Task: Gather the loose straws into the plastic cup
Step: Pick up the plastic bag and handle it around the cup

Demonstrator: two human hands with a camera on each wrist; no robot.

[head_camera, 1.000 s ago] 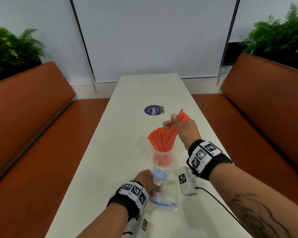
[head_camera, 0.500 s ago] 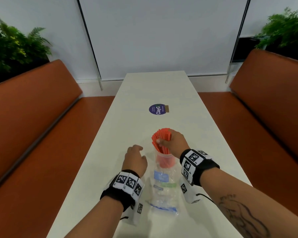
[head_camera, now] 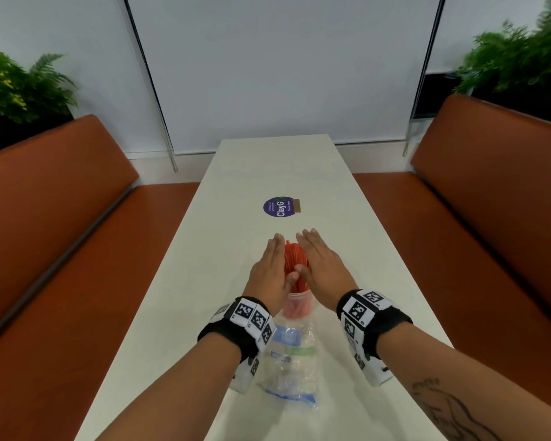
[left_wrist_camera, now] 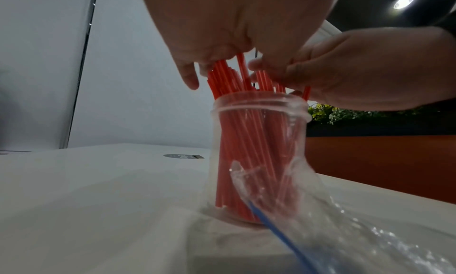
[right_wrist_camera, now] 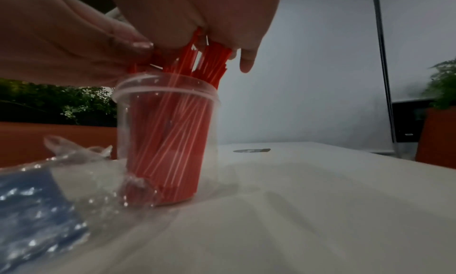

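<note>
A clear plastic cup [head_camera: 298, 306] stands on the white table [head_camera: 204, 281], packed with red straws [head_camera: 292, 259] that stick out above its rim. My left hand [head_camera: 269, 268] and right hand [head_camera: 320, 265] flank the straw tops, fingers straight and pointing away from me. The palms press the bundle from both sides and the thumbs meet over it. The left wrist view shows the cup [left_wrist_camera: 259, 110] and straws [left_wrist_camera: 246, 141] under both palms. In the right wrist view the straws [right_wrist_camera: 167, 141] lean inside the cup [right_wrist_camera: 165, 95].
A crumpled clear plastic bag [head_camera: 291, 364] with blue print lies right in front of the cup, touching its base. A round purple sticker [head_camera: 280, 206] sits farther up the table. Orange benches [head_camera: 61, 233] line both sides of the narrow table.
My right hand lowered a bunch of straws into the cup and released it. The left hand came off the bag. Both hands now press flat against the straw tops.
</note>
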